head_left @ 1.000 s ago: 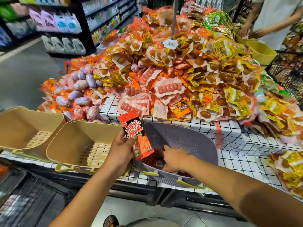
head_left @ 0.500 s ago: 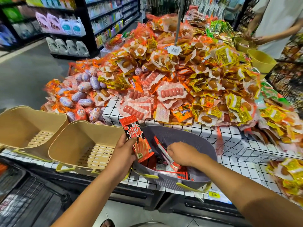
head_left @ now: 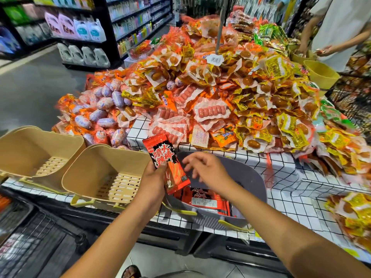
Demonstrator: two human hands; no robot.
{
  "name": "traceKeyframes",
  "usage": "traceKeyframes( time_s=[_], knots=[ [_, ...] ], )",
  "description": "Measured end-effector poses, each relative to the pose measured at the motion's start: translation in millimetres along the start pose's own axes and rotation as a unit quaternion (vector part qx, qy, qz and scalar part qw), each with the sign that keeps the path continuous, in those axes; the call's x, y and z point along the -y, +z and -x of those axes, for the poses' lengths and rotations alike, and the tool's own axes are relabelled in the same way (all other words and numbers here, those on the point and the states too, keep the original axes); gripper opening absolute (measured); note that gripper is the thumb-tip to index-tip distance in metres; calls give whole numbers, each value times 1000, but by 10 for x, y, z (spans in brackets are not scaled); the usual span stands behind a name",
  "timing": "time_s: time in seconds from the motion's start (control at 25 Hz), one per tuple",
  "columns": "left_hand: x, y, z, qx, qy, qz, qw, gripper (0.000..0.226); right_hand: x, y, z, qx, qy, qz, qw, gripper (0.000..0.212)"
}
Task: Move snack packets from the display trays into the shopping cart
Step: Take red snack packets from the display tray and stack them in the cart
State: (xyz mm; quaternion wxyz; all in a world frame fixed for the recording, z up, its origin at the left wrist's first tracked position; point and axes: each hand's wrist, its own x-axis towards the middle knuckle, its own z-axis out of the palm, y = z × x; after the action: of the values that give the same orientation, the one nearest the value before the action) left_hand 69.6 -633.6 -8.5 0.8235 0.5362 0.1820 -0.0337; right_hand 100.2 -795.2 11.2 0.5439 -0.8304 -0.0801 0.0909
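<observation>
**Red packet in the left hand, right hand free above the grey tray**

The left hand (head_left: 153, 180) grips a glossy red-and-black snack packet (head_left: 164, 157) along its lower edge with the thumb across the front. The flat, oblong packet stands nearly upright over the near-left rim of the grey plastic tray (head_left: 253, 177). The right hand (head_left: 206, 170) hovers just beside the packet, its fingers (head_left: 189, 160) spread, relaxed and holding nothing. Under it, more red packets (head_left: 202, 200) lie flat in the tray. Two beige trays (head_left: 90, 167) with slotted bottoms stand to the left on the surface (head_left: 285, 177), which has a white cover with a black grid. A black wire shopping cart (head_left: 30, 241) sits at lower left.
</observation>
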Motion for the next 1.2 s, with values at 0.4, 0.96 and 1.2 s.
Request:
traceKeyframes(
  time_s=[0.4, 0.96, 1.2],
  knots=[
    [-43, -51, 8, -9, -6, 33, 999, 24, -966, -144, -122, 235, 39, 562, 792, 37],
    [-84, 119, 14, 11, -17, -27, 999, 32, 135, -86, -61, -35, -102, 203, 973, 30],
    [-146, -6, 21, 13, -13, 15, 1000, 33, 241, -10, -118, 137, 71, -166, 974, 27]
  ],
)
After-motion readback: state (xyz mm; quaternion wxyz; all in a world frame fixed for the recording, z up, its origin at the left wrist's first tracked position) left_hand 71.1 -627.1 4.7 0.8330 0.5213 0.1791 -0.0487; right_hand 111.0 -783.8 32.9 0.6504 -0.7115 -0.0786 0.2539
